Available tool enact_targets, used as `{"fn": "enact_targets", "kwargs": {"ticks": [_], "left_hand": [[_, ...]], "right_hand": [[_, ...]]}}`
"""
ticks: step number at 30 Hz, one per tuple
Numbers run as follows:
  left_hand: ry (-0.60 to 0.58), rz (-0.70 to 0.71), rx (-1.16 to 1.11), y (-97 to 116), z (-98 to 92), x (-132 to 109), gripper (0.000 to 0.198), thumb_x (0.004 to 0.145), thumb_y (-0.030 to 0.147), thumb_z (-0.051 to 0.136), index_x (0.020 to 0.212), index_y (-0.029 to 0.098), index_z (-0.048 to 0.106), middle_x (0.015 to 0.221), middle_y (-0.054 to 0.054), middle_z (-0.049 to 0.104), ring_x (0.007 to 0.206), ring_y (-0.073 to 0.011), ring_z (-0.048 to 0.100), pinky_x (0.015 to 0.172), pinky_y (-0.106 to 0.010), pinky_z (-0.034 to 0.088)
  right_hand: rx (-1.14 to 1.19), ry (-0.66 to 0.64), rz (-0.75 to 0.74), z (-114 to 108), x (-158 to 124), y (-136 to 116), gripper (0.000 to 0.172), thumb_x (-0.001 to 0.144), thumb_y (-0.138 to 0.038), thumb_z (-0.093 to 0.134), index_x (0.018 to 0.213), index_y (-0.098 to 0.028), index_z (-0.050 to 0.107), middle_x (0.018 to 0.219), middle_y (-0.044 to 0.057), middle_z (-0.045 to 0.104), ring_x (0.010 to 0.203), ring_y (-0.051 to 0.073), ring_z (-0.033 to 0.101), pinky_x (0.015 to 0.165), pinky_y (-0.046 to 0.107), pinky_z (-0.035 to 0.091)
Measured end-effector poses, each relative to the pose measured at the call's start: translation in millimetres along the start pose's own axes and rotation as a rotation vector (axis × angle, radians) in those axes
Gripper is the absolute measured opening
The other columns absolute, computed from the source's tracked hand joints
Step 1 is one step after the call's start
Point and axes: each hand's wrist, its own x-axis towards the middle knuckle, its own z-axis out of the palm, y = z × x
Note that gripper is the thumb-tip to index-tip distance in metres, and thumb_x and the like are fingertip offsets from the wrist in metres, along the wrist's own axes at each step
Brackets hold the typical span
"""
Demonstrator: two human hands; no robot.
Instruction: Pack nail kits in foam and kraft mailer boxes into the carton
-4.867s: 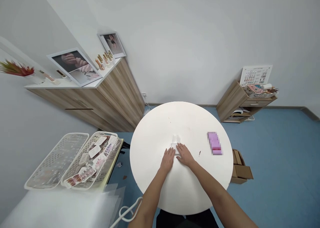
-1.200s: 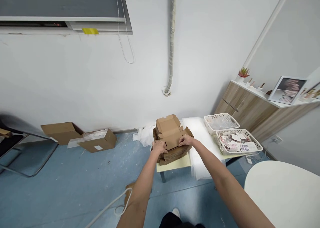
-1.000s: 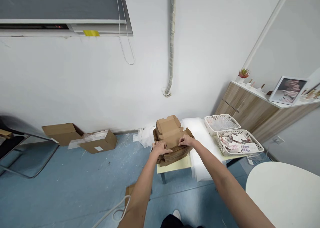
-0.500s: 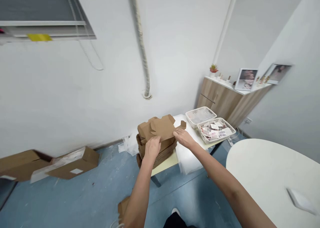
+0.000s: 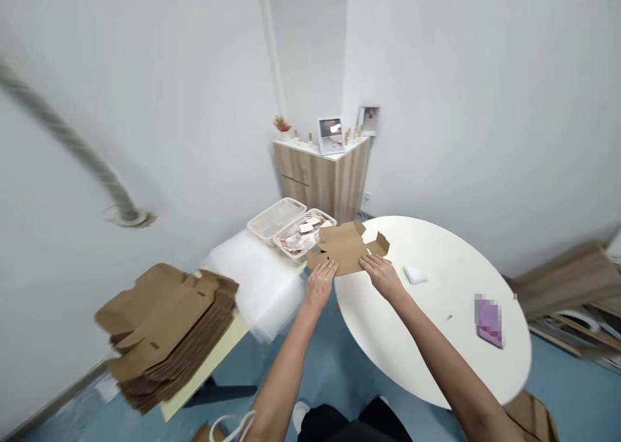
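Note:
A flat brown cardboard box blank (image 5: pixel 343 248) with cut flaps is held in both hands at the near edge of the round white table (image 5: pixel 436 358). My left hand (image 5: pixel 320 285) grips its lower left edge. My right hand (image 5: pixel 382 277) grips its lower right edge, over the tabletop. A stack of flattened cardboard blanks (image 5: pixel 167 332) sits to the left on a pale yellow surface (image 5: pixel 204 338). A small white object (image 5: pixel 414 274) and a pixelated pink object (image 5: pixel 489 322) lie on the table.
A sheet of white foam wrap (image 5: pixel 257 287) lies beyond the stack. Two white plastic baskets (image 5: pixel 291 225) hold packaged items behind the blank. A wooden cabinet (image 5: pixel 315 176) stands in the corner. Flat cardboard (image 5: pixel 567 280) leans at the right, and a cord (image 5: pixel 233 422) hangs near my left arm.
The view has swung right. A single blank has come off the stack and now sits in my hands over the round table's edge.

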Motion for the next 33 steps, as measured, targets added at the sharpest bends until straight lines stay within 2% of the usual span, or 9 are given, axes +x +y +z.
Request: {"fn": "enact_targets", "kwargs": {"ticks": [4, 7, 10, 13, 18, 22, 24, 29, 33], "left_hand": [[-0.128, 0.119, -0.057, 52.0, 79.7, 21.1, 0.051, 0.09, 0.005, 0.034, 0.135, 0.02, 0.054, 0.14, -0.009, 0.056, 0.134, -0.021, 0.046, 0.115, -0.043, 0.033], [-0.232, 0.155, -0.06, 75.8, 127.2, 15.4, 0.051, 0.09, 0.004, 0.033, 0.134, 0.018, 0.055, 0.139, -0.009, 0.056, 0.135, -0.0228, 0.046, 0.116, -0.047, 0.031], [-0.313, 0.178, -0.057, 82.7, 160.5, -2.0, 0.05, 0.09, 0.004, 0.033, 0.131, 0.021, 0.057, 0.137, -0.008, 0.059, 0.136, -0.0232, 0.044, 0.116, -0.05, 0.029], [-0.382, 0.217, -0.038, 74.2, 181.9, -17.2, 0.048, 0.092, 0.007, 0.035, 0.129, 0.025, 0.059, 0.134, -0.006, 0.061, 0.134, -0.0234, 0.046, 0.116, -0.052, 0.028], [-0.436, 0.307, 0.022, 46.0, 204.5, -16.4, 0.046, 0.094, 0.01, 0.036, 0.131, 0.025, 0.057, 0.136, -0.007, 0.059, 0.134, -0.0251, 0.046, 0.115, -0.056, 0.027], [-0.476, 0.379, 0.074, 29.1, 216.8, -7.4, 0.044, 0.094, 0.013, 0.038, 0.13, 0.027, 0.058, 0.138, -0.006, 0.057, 0.133, -0.0253, 0.047, 0.114, -0.056, 0.028], [-0.483, 0.402, 0.086, 24.1, 220.5, -6.0, 0.044, 0.094, 0.013, 0.039, 0.13, 0.028, 0.058, 0.138, -0.006, 0.057, 0.132, -0.0248, 0.047, 0.114, -0.056, 0.028], [-0.479, 0.41, 0.074, 27.4, 219.8, -1.9, 0.049, 0.09, 0.007, 0.037, 0.131, 0.026, 0.056, 0.139, -0.007, 0.057, 0.131, -0.0246, 0.048, 0.115, -0.057, 0.025], [-0.481, 0.398, 0.053, 42.0, 200.5, -1.6, 0.052, 0.084, 0.005, 0.04, 0.132, 0.02, 0.054, 0.142, -0.012, 0.052, 0.135, -0.0301, 0.043, 0.112, -0.063, 0.027]], "right_hand": [[-0.055, -0.057, 0.165, 11.3, -82.5, 59.5, 0.054, 0.088, -0.001, 0.033, 0.133, -0.021, 0.057, 0.134, 0.01, 0.06, 0.127, 0.024, 0.052, 0.11, 0.045, 0.038], [-0.062, -0.116, 0.26, 32.7, -133.7, 80.0, 0.054, 0.086, -0.001, 0.035, 0.132, -0.02, 0.057, 0.135, 0.01, 0.06, 0.127, 0.023, 0.052, 0.108, 0.043, 0.04], [-0.027, -0.21, 0.326, 59.1, -170.6, 81.4, 0.055, 0.084, 0.001, 0.036, 0.128, -0.02, 0.061, 0.13, 0.011, 0.063, 0.124, 0.023, 0.055, 0.103, 0.041, 0.044], [0.004, -0.269, 0.378, 84.7, -190.0, 73.1, 0.054, 0.084, 0.0, 0.038, 0.128, -0.022, 0.061, 0.13, 0.011, 0.063, 0.121, 0.023, 0.057, 0.098, 0.038, 0.048], [-0.027, -0.302, 0.42, 116.4, -194.7, 62.5, 0.053, 0.085, 0.0, 0.038, 0.13, -0.018, 0.058, 0.133, 0.01, 0.061, 0.123, 0.022, 0.055, 0.098, 0.034, 0.047], [-0.065, -0.303, 0.461, 127.3, -195.5, 57.6, 0.048, 0.087, -0.001, 0.04, 0.127, -0.017, 0.059, 0.133, 0.012, 0.059, 0.123, 0.022, 0.053, 0.1, 0.032, 0.045], [-0.066, -0.319, 0.499, 128.4, -196.8, 54.1, 0.043, 0.087, -0.001, 0.04, 0.12, -0.018, 0.063, 0.13, 0.012, 0.06, 0.119, 0.022, 0.056, 0.095, 0.031, 0.047], [-0.039, -0.398, 0.599, 122.4, -187.8, 50.0, 0.035, 0.087, -0.001, 0.038, 0.094, -0.019, 0.068, 0.105, 0.011, 0.065, 0.096, 0.022, 0.062, 0.075, 0.03, 0.049], [-0.026, -0.379, 0.575, 107.9, -179.2, 47.2, 0.032, 0.086, -0.002, 0.041, 0.099, -0.018, 0.065, 0.103, 0.011, 0.064, 0.097, 0.024, 0.059, 0.083, 0.034, 0.046]]}}
